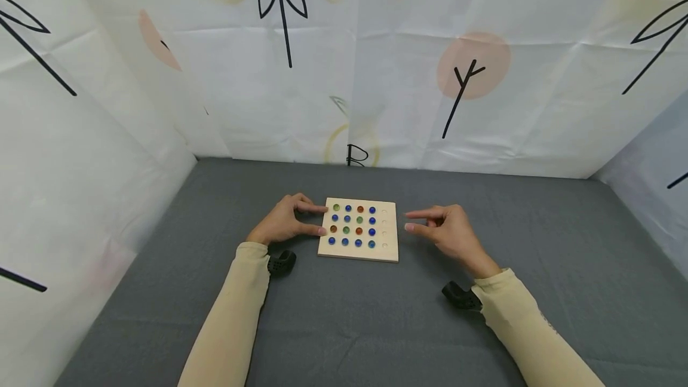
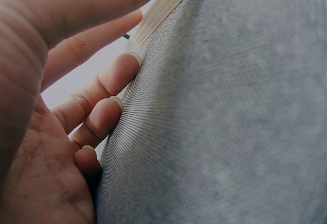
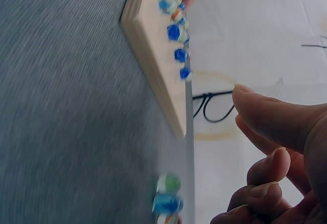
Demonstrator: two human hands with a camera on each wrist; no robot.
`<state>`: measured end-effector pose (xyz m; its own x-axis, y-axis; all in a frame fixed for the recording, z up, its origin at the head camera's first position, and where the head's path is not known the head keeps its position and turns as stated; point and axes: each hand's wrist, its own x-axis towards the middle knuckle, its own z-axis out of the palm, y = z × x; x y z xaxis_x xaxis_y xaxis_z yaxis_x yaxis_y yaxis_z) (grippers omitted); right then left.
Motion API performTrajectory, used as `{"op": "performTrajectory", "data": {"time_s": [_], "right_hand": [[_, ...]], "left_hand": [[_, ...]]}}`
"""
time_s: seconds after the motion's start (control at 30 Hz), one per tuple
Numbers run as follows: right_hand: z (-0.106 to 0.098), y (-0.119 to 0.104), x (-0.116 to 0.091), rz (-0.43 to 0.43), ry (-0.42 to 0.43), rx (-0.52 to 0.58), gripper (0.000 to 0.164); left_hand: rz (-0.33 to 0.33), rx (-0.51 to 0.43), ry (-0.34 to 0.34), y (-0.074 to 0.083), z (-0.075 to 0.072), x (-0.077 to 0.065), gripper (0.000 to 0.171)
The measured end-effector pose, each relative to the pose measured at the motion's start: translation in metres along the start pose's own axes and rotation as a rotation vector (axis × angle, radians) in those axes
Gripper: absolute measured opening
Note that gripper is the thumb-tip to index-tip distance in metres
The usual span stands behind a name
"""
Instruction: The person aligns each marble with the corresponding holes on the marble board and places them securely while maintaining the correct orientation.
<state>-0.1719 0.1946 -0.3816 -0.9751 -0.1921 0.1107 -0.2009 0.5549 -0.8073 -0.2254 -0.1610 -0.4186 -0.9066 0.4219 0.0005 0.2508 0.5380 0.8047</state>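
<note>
A light wooden board (image 1: pixel 352 251) with rows of round hollows lies flat on the grey cloth. Glass marbles (image 1: pixel 359 230) in blue, green and reddish-orange sit in it, while the column of hollows along its right side holds none. My left hand (image 1: pixel 287 218) rests its thumb and forefinger tips at the board's left edge, spread apart. To the right of the board, my right hand (image 1: pixel 448 232) hovers with thumb and forefinger extended and nothing between them; its other fingers curl loosely in the right wrist view. Loose marbles (image 3: pixel 168 203) appear there beyond the board's corner.
Grey cloth (image 1: pixel 344 327) covers the table around the board. White printed fabric (image 1: pixel 398 94) hangs as a wall behind, with more on both sides. Dark devices are strapped at both wrists, such as the right wrist camera (image 1: pixel 462 297).
</note>
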Motion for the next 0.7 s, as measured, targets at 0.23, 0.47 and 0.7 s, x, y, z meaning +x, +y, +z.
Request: {"op": "performTrajectory", "data": {"time_s": [0.23,0.47,0.7], "right_hand": [[-0.011,0.013,-0.005,-0.009,0.033,-0.029,0.027],[-0.021,0.023,-0.012,0.005,0.039,-0.060,0.027],[-0.024,0.030,-0.014,0.033,0.029,-0.079,0.026]], "left_hand": [[-0.006,0.001,0.001,-0.001,0.000,0.000,0.052],[-0.012,0.000,0.001,0.000,0.000,0.000,0.052],[-0.017,-0.010,0.003,0.001,0.000,0.000,0.053]]}}
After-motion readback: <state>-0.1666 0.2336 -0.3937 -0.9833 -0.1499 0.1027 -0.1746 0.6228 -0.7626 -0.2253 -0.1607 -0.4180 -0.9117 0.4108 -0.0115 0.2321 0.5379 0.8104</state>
